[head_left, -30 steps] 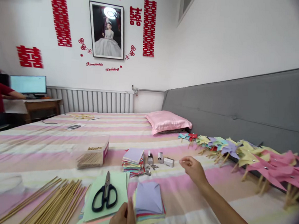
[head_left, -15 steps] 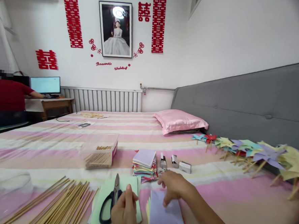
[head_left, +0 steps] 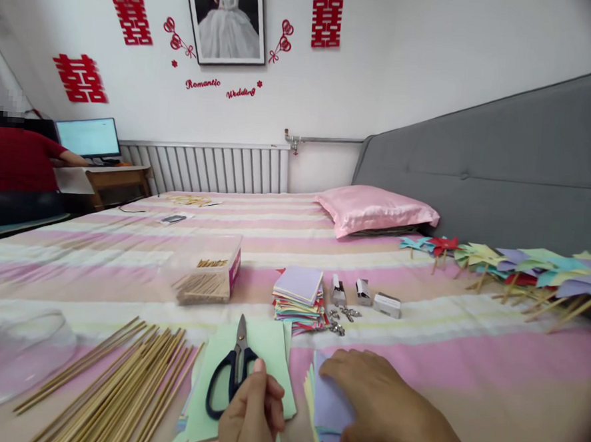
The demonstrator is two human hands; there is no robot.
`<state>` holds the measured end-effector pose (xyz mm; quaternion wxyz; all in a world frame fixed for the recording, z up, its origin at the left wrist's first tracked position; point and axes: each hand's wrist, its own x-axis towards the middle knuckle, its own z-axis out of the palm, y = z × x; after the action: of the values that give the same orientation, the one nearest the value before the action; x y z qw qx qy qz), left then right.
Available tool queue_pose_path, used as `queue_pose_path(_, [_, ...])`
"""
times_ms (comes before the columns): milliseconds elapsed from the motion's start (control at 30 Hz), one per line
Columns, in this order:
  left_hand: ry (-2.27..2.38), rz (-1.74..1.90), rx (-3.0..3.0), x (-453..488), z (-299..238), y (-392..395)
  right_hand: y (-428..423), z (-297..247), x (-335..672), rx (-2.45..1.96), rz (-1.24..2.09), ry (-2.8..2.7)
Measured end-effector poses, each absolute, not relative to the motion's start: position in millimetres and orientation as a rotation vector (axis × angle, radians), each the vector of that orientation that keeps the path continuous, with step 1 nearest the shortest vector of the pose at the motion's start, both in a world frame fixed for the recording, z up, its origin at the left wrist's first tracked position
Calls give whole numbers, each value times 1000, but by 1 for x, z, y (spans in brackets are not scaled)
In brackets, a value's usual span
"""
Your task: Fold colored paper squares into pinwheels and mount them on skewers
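My right hand (head_left: 381, 406) lies on a stack of coloured paper squares (head_left: 324, 409) whose top sheet is lilac; the fingers are bent down onto the sheet. My left hand (head_left: 252, 415) is curled into a loose fist at the bottom edge, resting on a green sheet (head_left: 262, 352) right beside the black-handled scissors (head_left: 233, 370). What the left hand's fingers hold, if anything, is hidden. Beyond lies a second stack of paper squares (head_left: 298, 301).
Bamboo sticks (head_left: 115, 387) lie loose at the left, near a clear plastic lid (head_left: 11, 357). A box of short sticks (head_left: 206, 282), small metal clips (head_left: 364, 295) and finished paper pinwheels (head_left: 517, 268) lie on the striped bed (head_left: 468, 351). A person in red (head_left: 13, 170) sits at a desk far left.
My right hand has drawn back from near the clips and come down onto the near paper stack. The view has tilted down and shifted right. My left hand has stayed by the scissors.
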<state>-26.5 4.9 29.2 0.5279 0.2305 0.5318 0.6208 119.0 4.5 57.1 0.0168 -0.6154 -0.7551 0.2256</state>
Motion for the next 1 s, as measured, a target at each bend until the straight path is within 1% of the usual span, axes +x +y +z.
queue_pose_path(200, [1236,1442,525,-21,25,4,4,49,119,-1968,712,-2363])
queue_pose_path(400, [1233,1459,555,-24,22,6,2,47,122,-1920,674,-2369])
queue_pose_path(700, [1228,1470,540,-22,22,3,7,49,133,-1893,701,-2352])
queue_pose_path(867, [1230,1462,551,-22,21,5,5,47,133,-1721,685,-2386])
queue_pose_path(1000, [1229,1469,564,-21,21,5,7,42,128,-1725,702,-2458])
